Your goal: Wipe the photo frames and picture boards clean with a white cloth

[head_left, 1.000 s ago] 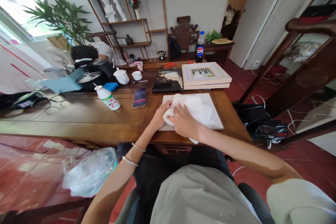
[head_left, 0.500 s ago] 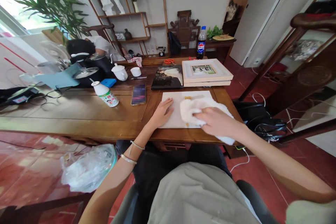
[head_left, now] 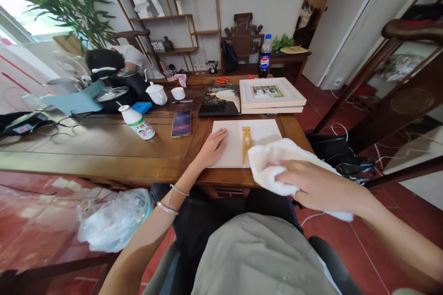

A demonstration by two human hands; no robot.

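Observation:
A flat white board point(head_left: 231, 159) lies on the wooden table near its front edge. My left hand point(head_left: 212, 146) rests flat on the board's left side, fingers stretched out. Bunched in my right hand point(head_left: 302, 179) is a white fluffy cloth point(head_left: 265, 156), raised over the table's front edge and covering the board's lower right corner. Down the middle of the board runs a yellow strip point(head_left: 246, 143) with a pale opening in it; I cannot make out its kind. The cloth's end hangs to the right past my wrist.
Behind the board are a dark photo panel point(head_left: 219, 101) and stacked white picture frames point(head_left: 272, 94). A cola bottle point(head_left: 265, 57) and orange-handled scissors point(head_left: 222, 80) stand farther back. To the left are a phone point(head_left: 181, 123), a white drink bottle point(head_left: 136, 122) and a lidded white teapot point(head_left: 156, 94).
My right hand has drawn the cloth toward me and to the right, off the board's middle. The yellow strip, mostly covered before, now shows. My left hand has stayed put.

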